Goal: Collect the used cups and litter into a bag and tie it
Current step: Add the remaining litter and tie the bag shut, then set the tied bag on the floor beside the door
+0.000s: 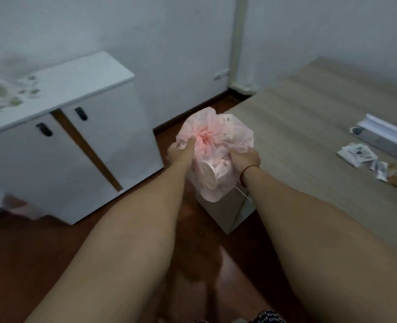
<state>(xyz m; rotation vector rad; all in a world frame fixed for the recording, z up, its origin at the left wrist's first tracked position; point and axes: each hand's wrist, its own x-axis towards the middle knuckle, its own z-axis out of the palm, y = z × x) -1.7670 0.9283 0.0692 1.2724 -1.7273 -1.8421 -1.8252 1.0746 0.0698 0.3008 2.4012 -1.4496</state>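
Two hands, left hand [184,152] and right hand [245,159], grip a pink bag [216,155] of cups, its mouth gathered, beside the table [309,127].

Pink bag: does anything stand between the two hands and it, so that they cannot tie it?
Nothing visible does. The left hand pinches the pink bag near its bunched top, and the right hand grips its side. Both touch the plastic directly, with nothing between.

Two hands [181,155] [246,159], one pink bag [218,138], one cabinet [76,78] with two handles [44,129] [81,113], one table [309,117], one box [227,213].
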